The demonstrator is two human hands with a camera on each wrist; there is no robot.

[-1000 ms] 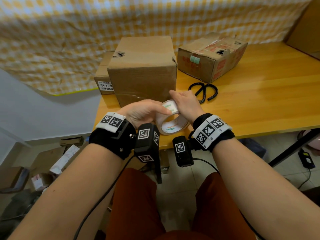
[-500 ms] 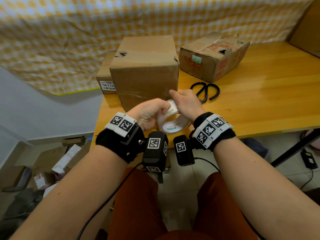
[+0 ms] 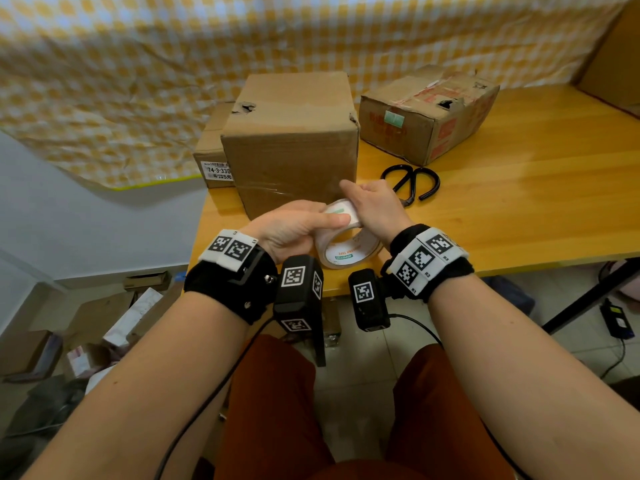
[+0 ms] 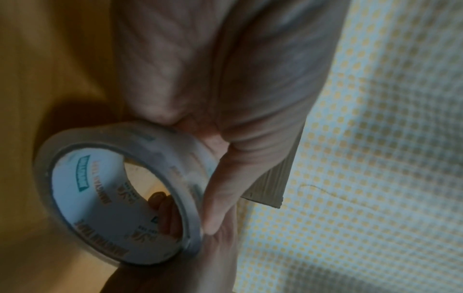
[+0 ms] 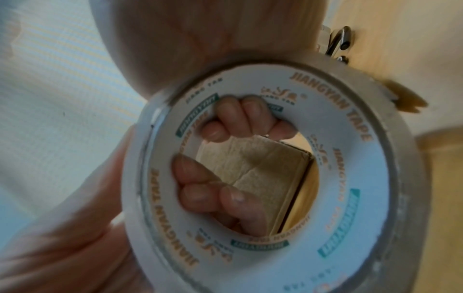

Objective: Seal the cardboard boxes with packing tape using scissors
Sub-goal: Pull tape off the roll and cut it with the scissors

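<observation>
Both hands hold a roll of clear packing tape (image 3: 348, 247) just above the table's near edge. My left hand (image 3: 294, 226) grips it with the thumb along the outer band and fingers inside the core. My right hand (image 3: 372, 209) grips the roll's far side, fingers curled into the core (image 5: 238, 119). The roll (image 4: 120, 194) shows a white printed core (image 5: 338, 158). A tall brown cardboard box (image 3: 291, 140) stands right behind the roll. Black-handled scissors (image 3: 412, 180) lie to the right of it. A worn box with red print (image 3: 426, 112) sits further back right.
A flat box with a white label (image 3: 213, 154) lies behind the tall box at the table's left end. The wooden table (image 3: 519, 202) stretches to the right. A checked yellow cloth (image 3: 138, 81) hangs behind. Clutter and cardboard (image 3: 86, 327) lie on the floor at left.
The roll and both hands stay at the table's front edge. My left hand has shifted its hold on the roll, its thumb now lying along the top of the band.
</observation>
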